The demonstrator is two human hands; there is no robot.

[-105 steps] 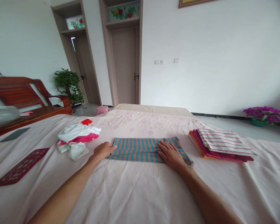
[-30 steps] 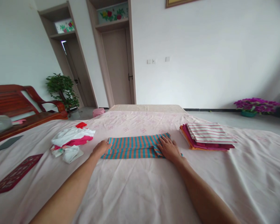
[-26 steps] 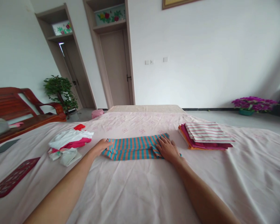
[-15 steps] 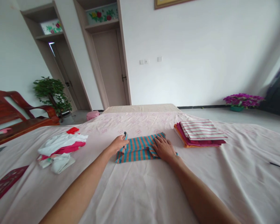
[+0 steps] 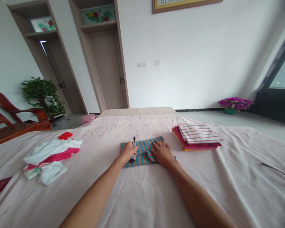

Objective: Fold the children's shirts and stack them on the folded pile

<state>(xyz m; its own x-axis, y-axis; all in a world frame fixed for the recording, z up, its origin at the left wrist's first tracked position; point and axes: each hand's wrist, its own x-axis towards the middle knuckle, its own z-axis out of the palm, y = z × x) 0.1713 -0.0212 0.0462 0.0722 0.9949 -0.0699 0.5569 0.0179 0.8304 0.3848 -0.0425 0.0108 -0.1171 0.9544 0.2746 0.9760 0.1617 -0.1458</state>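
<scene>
Left end of striped cloth (image 5: 144, 151) now folded over toward right hand (image 5: 163, 154), flat, pressing; left hand (image 5: 127, 152) pinches folded edge. Soft, light; grip edges.

We face a white wall (image 5: 194, 63) with a gold-framed picture (image 5: 185, 3) and two brown doors (image 5: 109, 69). A leafy plant (image 5: 40, 95) and red wooden bench (image 5: 14, 122) stand left; purple flowers (image 5: 235, 104) sit on the grey floor (image 5: 263, 122) beside a dark-framed window (image 5: 282, 72).
</scene>
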